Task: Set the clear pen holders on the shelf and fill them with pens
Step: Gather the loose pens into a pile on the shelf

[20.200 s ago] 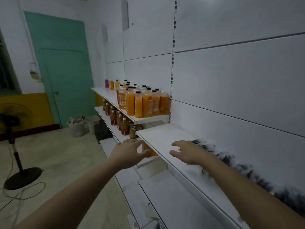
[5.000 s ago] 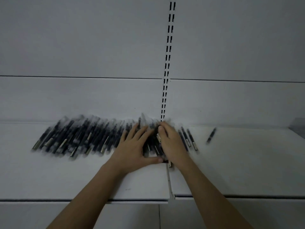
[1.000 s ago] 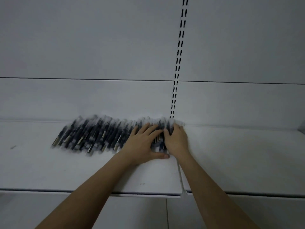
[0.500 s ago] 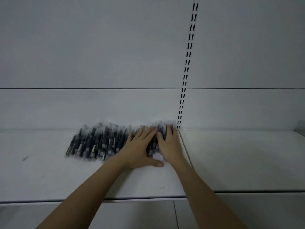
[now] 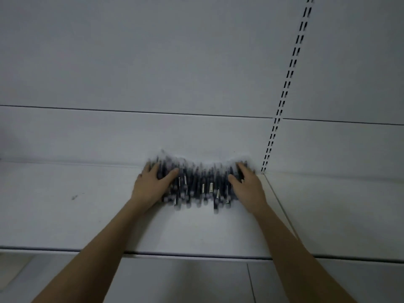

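A tight heap of several dark pens (image 5: 200, 184) lies on the white shelf (image 5: 87, 211), against the back panel. My left hand (image 5: 150, 184) presses against the heap's left end, fingers straight and spread over the pens. My right hand (image 5: 244, 184) presses against the heap's right end in the same way. The pens look blurred. No clear pen holder is in view.
A slotted upright rail (image 5: 284, 92) runs up the back wall just right of the pens. A seam (image 5: 277, 204) divides this shelf board from its right neighbour. A lower shelf (image 5: 185, 281) shows below the front edge. A small dark mark (image 5: 74, 197) lies at left.
My left hand has shifted from the middle of the row to its left end. The long row of pens is now squeezed into a shorter, denser heap between both hands.
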{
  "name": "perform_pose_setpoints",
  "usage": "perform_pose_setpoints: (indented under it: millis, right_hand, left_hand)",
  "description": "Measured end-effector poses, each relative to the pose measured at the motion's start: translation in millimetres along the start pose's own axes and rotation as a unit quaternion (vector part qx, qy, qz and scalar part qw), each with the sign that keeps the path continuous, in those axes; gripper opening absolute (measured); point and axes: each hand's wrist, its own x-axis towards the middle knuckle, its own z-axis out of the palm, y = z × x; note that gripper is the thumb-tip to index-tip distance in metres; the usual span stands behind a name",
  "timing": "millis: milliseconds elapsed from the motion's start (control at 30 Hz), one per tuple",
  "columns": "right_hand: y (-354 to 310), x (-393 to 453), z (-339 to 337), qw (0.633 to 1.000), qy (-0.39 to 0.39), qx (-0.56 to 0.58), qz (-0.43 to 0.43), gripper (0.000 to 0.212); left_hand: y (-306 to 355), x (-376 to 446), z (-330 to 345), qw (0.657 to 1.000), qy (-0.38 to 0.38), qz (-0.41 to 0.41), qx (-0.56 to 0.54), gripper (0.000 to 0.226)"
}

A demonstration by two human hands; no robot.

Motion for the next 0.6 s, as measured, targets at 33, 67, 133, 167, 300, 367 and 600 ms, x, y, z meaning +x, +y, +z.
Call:
perform_pose_setpoints:
  millis: [33,67,133,167,300,367,600]
  right_hand:
    - [-6,-1,7,1.0,-0.012,0.005,-0.01,0.06]
    - [-13,-3,15,1.0,-0.025,-0.007,-0.018,0.057]
    - [-25,-3,30,0.997,-0.022,-0.064,-0.035,0.053]
    - [-32,-3,36,0.995,-0.013,-0.085,-0.04,0.052]
    - [-63,-1,48,0.995,-0.019,-0.092,-0.028,0.052]
    - [-72,-2,53,0.993,-0.035,-0.102,-0.043,0.051]
    - [-89,-2,56,0.994,-0.082,-0.071,-0.031,0.059]
  left_hand:
    - [10,1,5,1.0,-0.016,0.012,0.003,0.107]
    - [21,2,12,0.999,-0.027,0.027,0.017,0.097]
    - [43,-1,23,0.997,-0.028,0.037,0.056,0.073]
    - [52,-3,27,0.997,-0.026,0.033,0.065,0.065]
    - [73,-5,30,0.995,-0.022,0.057,0.084,0.056]
    - [72,-4,28,0.989,-0.026,0.113,0.089,0.055]
    - [65,-6,32,0.991,-0.032,0.127,-0.026,0.06]
